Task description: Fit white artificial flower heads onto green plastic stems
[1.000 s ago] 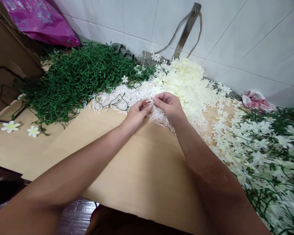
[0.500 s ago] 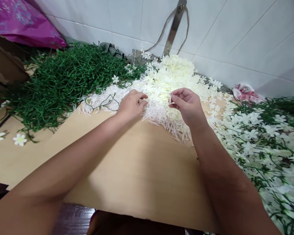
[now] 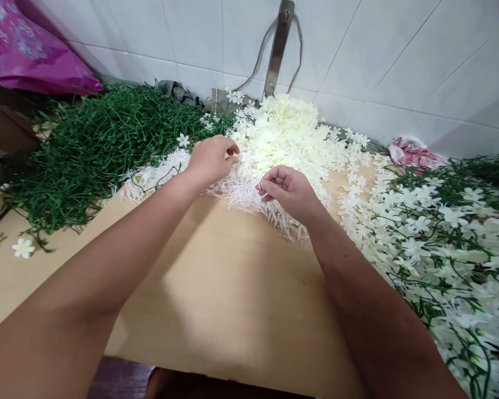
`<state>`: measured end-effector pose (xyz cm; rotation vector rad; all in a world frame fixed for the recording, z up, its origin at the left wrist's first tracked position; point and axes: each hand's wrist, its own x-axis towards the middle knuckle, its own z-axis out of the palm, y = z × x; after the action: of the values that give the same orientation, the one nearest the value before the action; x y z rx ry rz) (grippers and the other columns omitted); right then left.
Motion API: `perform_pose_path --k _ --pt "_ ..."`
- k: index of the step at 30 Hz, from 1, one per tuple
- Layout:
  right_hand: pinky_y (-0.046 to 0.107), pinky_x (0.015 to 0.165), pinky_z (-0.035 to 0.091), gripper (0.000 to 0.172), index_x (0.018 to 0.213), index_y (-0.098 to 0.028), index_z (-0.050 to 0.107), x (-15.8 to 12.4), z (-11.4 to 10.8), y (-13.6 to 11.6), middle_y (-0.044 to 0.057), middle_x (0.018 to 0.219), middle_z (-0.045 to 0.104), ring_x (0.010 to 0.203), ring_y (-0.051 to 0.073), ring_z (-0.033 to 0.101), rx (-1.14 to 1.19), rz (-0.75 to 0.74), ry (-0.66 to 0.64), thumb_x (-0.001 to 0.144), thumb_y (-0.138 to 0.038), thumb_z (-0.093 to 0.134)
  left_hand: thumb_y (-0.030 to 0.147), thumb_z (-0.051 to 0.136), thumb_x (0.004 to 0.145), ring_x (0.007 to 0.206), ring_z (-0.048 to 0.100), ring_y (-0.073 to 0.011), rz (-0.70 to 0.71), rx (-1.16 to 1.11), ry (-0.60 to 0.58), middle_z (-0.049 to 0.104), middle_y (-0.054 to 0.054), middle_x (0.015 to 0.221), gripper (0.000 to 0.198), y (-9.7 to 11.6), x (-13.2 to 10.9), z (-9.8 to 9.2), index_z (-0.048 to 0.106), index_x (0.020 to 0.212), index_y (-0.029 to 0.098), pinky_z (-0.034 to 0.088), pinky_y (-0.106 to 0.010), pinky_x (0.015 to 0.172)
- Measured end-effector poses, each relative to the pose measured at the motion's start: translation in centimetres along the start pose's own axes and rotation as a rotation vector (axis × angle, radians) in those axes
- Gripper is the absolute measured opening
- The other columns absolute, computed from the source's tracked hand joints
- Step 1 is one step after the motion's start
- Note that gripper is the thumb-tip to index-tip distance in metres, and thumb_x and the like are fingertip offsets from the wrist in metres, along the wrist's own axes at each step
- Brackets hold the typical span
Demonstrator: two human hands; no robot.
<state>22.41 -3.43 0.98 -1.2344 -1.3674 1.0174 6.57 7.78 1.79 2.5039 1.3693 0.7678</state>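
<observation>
My left hand [image 3: 211, 158] reaches into the heap of cream fabric petals [image 3: 286, 133], its fingertips pinched together at the heap's left edge; what they grip is too small to make out. My right hand [image 3: 286, 188] hovers over the spread of thin white plastic stamen pieces [image 3: 249, 197], fingers curled, pinching a small white stamen piece. Both forearms stretch across the tan cardboard sheet [image 3: 233, 293].
A tangle of green plastic stems [image 3: 91, 144] lies at the left. Finished stems with white flowers [image 3: 444, 238] pile up at the right. Two loose flowers [image 3: 23, 247] lie at the far left. A pink bag [image 3: 29, 55] and a metal bracket [image 3: 278, 47] are against the tiled wall.
The hands have separated: my left hand moved up and away into the petal heap, my right hand dropped slightly toward the stamen pieces. The camera view shifted a little.
</observation>
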Motion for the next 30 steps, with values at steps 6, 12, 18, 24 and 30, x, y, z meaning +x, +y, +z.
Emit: perform_pose_path --k 6,12,18,24,30 --pt "0.025 0.056 0.052 0.011 0.067 -0.017 0.052 -0.5 -0.2 -0.3 0.002 0.070 0.065 0.063 0.010 0.063 0.048 0.090 0.048 0.072 -0.016 0.062 0.020 0.055 0.079 0.101 0.055 -0.0267 0.149 0.209 -0.087 0.063 -0.010 0.100 0.021 1.3 -0.1 1.6 0.071 0.091 0.018 0.035 -0.041 0.089" --pt "0.022 0.047 0.050 0.016 0.062 -0.018 0.047 -0.7 0.0 -0.7 0.001 0.066 0.066 0.053 0.009 0.062 0.007 0.144 0.099 0.068 -0.007 0.057 0.023 0.065 0.074 0.076 0.053 -0.0165 -0.108 -0.195 0.039 0.060 -0.003 0.076 0.008 0.7 0.3 -0.4 0.067 0.078 0.016 0.038 -0.031 0.074" --pt "0.021 0.040 0.035 0.016 0.063 -0.019 0.048 -0.7 0.7 -0.6 -0.001 0.057 0.060 0.044 0.006 0.049 -0.154 0.111 0.080 0.070 -0.005 0.054 0.014 0.062 0.074 0.055 0.040 -0.0092 -0.254 -0.469 -0.061 0.049 0.002 0.055 0.008 -0.3 -1.4 -1.5 0.060 0.066 0.013 0.031 -0.026 0.060" --pt "0.020 0.043 0.030 0.011 0.069 -0.018 0.051 -1.1 1.0 -0.7 -0.006 0.056 0.048 0.045 0.004 0.040 -0.181 0.002 0.101 0.073 -0.008 0.054 0.015 0.054 0.080 0.055 0.044 -0.0076 -0.313 -0.725 -0.228 0.059 -0.001 0.063 0.016 1.2 -3.6 -1.4 0.060 0.065 0.012 0.035 -0.023 0.060" --pt "0.022 0.048 0.032 0.009 0.064 -0.018 0.051 -1.5 2.0 -0.9 -0.005 0.055 0.050 0.049 0.006 0.042 -0.342 -0.083 0.188 0.069 -0.012 0.056 0.020 0.053 0.079 0.056 0.043 -0.0089 -0.235 -0.608 -0.287 0.053 0.001 0.057 0.018 2.3 -5.7 -1.0 0.056 0.063 0.013 0.033 -0.024 0.058"
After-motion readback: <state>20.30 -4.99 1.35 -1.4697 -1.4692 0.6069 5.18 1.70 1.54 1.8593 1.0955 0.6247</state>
